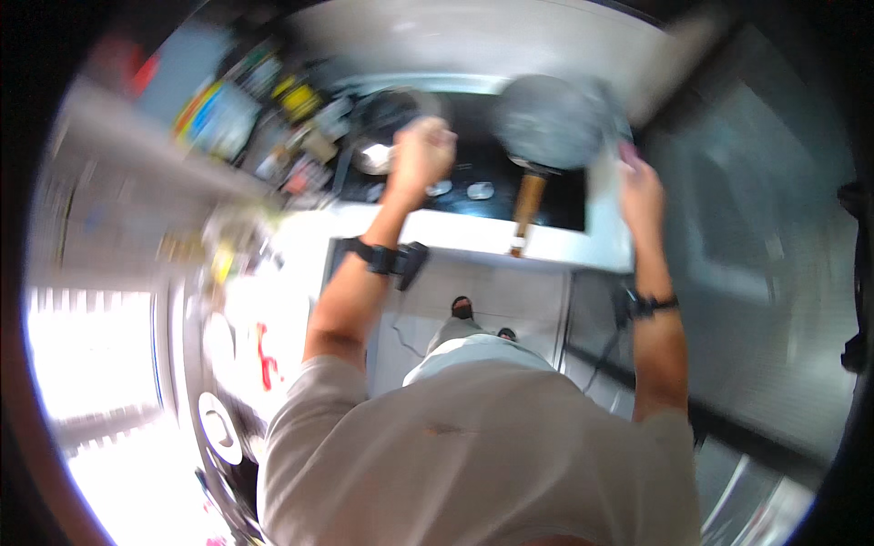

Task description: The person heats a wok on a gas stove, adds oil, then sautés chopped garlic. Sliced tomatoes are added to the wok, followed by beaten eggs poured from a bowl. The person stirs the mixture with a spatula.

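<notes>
A black cooktop (471,170) set in a white counter lies before me, blurred by motion. My left hand (425,153) is above its left part, with fingers curled, beside a round pan or lid (375,130); whether it holds anything is unclear. On the right part of the cooktop sits a round pan (550,123), grey on top, its wooden handle (529,198) pointing towards me. To the right of this pan, my right hand (640,191) is closed on a small pink object (628,153) that I cannot identify. Both wrists wear black straps with small devices.
Bottles and packets, one with a yellow label (297,99), crowd the left of the cooktop. A large grey glossy surface (737,225) stands close on the right. On the left counter lie a red object (266,358) and a white round item (220,428).
</notes>
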`<state>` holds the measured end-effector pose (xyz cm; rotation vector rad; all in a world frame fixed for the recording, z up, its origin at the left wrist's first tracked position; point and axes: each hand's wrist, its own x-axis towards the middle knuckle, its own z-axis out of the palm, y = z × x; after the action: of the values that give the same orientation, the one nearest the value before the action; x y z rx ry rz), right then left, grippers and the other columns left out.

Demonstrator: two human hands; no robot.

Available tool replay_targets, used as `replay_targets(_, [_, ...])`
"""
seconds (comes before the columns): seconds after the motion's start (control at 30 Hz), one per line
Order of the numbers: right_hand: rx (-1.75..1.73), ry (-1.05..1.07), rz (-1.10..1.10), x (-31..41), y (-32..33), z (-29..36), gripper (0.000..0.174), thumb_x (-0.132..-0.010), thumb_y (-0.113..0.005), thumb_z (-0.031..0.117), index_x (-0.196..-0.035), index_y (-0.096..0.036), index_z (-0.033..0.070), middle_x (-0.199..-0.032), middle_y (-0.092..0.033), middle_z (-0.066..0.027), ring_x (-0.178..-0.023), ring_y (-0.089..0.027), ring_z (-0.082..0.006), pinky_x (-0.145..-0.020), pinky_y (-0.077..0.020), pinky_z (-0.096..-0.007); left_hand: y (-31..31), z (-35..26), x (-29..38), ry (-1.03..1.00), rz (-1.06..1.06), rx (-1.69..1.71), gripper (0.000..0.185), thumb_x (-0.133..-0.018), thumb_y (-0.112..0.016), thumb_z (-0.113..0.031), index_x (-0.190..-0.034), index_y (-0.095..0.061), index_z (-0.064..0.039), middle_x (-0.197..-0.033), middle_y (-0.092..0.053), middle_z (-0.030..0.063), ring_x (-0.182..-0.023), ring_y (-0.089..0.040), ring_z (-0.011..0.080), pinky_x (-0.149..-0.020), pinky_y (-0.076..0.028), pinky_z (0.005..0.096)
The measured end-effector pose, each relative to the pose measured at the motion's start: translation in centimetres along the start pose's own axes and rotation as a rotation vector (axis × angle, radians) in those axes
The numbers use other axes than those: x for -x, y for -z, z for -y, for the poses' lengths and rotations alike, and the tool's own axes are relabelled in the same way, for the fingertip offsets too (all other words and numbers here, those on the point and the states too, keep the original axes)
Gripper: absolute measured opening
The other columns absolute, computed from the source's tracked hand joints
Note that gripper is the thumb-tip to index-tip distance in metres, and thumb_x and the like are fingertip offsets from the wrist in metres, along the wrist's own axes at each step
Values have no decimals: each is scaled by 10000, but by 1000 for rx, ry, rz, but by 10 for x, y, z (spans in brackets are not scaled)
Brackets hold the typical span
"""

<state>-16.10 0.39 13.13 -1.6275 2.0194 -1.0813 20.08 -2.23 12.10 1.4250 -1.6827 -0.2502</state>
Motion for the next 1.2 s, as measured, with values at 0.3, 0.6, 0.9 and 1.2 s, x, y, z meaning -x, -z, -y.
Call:
replay_targets(0.3, [-895,-46,662,127,-59,46,263,-958,-658,191,-1147,-600,17,-660,-475,47,-505,-397,-25,-437,-290,-184,113,-9,301,943,-189,214,491,-987,-623,-360,-652,-433,-55,-598,-392,-38,-567,-340,82,-492,-327,291])
replay_targets(0.6, [-934,-234,1492,296,-130,127,242,-968,-614,222,-1097,-603,17,-686,-546,-6,-490,-490,-88,-441,-376,-227,178,-57,437,1167,-389,563,287,-1053,-492,-256,-1074,-671,-33,-682,-592,22,-510,-539,82,-468,-421,233])
replay_targets(0.9, [-784,-122,1943,470,-180,192,278,-1004,-518,260,-1108,-583,10,-632,-524,-21,-459,-499,-113,-413,-404,-241,235,-46,512,846,-591,1045,471,-1033,-517,-388,-1355,-553,-46,-1253,-626,101,-996,-644,173,-870,-523,391])
replay_targets(1.2, [-129,75,2458,677,-247,238,444,-1027,-415,455,-1005,-625,65,-673,-617,-51,-522,-614,-169,-470,-487,-279,328,-20,682,860,-1176,1084,368,-1026,-557,-246,-1309,-482,-23,-1138,-660,139,-960,-669,206,-810,-545,348])
